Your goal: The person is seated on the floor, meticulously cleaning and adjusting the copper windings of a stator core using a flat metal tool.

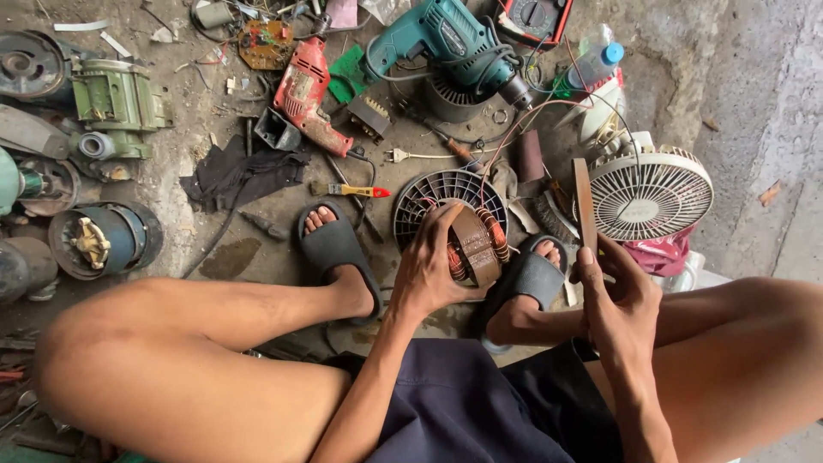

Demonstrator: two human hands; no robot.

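The person sits on the floor [737, 77] with knees spread and feet in dark sandals. The left hand [429, 270] grips a stator [476, 244], a ring of rusty brown metal with copper windings showing at its sides; the fingers [446, 219] curl over its top edge and close around it. The stator is held just above the right sandal [527, 274], in front of a dark round fan grille [433, 201] lying on the floor.

The right hand [613, 296] closes around the lower end of a flat brown blade [584, 206], which stands nearly upright and apart from the stator. Its tip rises beside a white fan [651, 195] lying to the right.

Further off on the floor lie a teal drill [441, 39], a red drill [304, 90], a small brush [351, 189] with a yellow and red handle, a black rag [240, 171], a green motor [116, 103] and a blue motor [103, 238] at the left. A plastic bottle [596, 62] with a blue cap lies near the top right, with loose wires trailing between the tools.
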